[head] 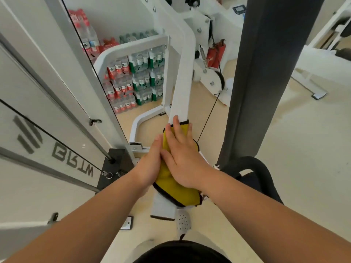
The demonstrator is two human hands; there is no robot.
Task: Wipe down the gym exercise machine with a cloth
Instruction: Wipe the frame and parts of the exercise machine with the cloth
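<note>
A yellow cloth (177,195) with a dark hem is wrapped over a white steel beam (180,88) of the gym machine, in the middle of the view. My right hand (182,158) lies flat on top of the cloth, fingers pointing up along the beam. My left hand (150,164) presses the cloth's left side against the beam, thumb on top. The beam's lower end (163,207) shows bare below the cloth.
A dark padded upright (252,73) stands right of the beam, with a black curved handle (260,168) below it. A black cable (209,114) runs to a pulley (214,80). The weight-stack shroud (38,130) fills the left. Packs of bottled water (136,78) are stacked behind.
</note>
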